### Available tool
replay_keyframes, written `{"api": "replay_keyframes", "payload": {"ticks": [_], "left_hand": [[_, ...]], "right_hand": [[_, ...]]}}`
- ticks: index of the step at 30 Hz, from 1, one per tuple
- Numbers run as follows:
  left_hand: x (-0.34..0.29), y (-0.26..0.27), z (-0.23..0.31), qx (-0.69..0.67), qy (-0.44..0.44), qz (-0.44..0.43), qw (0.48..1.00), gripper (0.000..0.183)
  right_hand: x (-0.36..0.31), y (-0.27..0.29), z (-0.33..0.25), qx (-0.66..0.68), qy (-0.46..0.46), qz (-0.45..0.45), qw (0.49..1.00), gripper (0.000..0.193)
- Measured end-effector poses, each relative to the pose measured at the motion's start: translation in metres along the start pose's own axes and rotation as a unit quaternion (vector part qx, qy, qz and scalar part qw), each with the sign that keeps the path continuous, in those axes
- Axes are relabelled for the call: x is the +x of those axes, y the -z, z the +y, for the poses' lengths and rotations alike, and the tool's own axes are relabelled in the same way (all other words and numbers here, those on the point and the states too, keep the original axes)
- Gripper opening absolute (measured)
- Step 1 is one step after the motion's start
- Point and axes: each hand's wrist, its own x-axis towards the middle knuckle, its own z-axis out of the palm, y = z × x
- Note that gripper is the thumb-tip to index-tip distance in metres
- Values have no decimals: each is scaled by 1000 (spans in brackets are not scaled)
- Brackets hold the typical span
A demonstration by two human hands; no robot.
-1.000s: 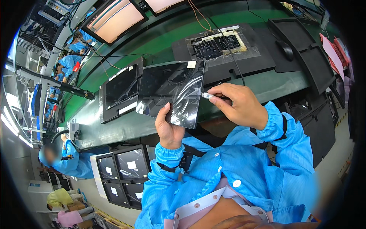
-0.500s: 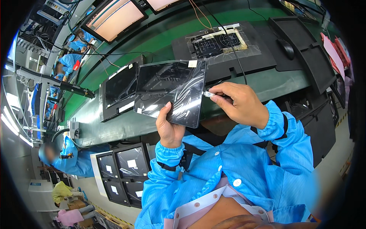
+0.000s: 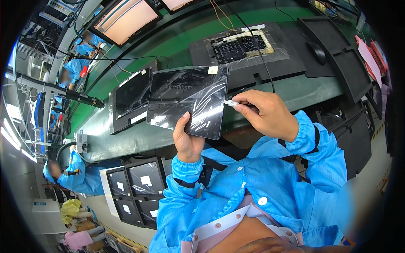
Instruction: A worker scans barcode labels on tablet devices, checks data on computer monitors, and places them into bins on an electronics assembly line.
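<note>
The left hand [image 3: 188,143] clasps the near edge of a glossy black rectangular tablet [image 3: 183,95], above a green workbench [image 3: 114,143]. The right hand [image 3: 270,111] pinches a small silver-white plug [image 3: 230,103] at the tablet's right edge; 1 flat black panel [image 3: 133,97] lies left of the tablet.

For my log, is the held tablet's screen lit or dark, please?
Dark: the tablet in the left hand shows reflections, no lit image.
</note>
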Motion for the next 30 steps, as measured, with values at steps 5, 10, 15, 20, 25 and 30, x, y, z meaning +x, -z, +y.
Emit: {"api": "replay_keyframes", "payload": {"ticks": [5,10,15,20,25,30], "left_hand": [[-2,7,0,13,-3,8,1000,26],[-1,2,-2,51,-9,15,999,27],[-4,3,-6,97,-12,-14,995,32],[3,-12,-10,54,-64,55,995,23],[13,-27,-14,52,-91,36,994,32],[36,-58,-49,59,-116,10,991,37]], "right_hand": [[0,-2,-3,0,11,-3,1000,15],[4,2,-2,-31,19,-22,999,13],[3,4,0,-82,51,-23,995,12],[8,-6,6,-186,258,215,923,14],[-10,-37,18,214,-115,47,969,51],[16,-26,32,523,-173,56,833,45]]}}
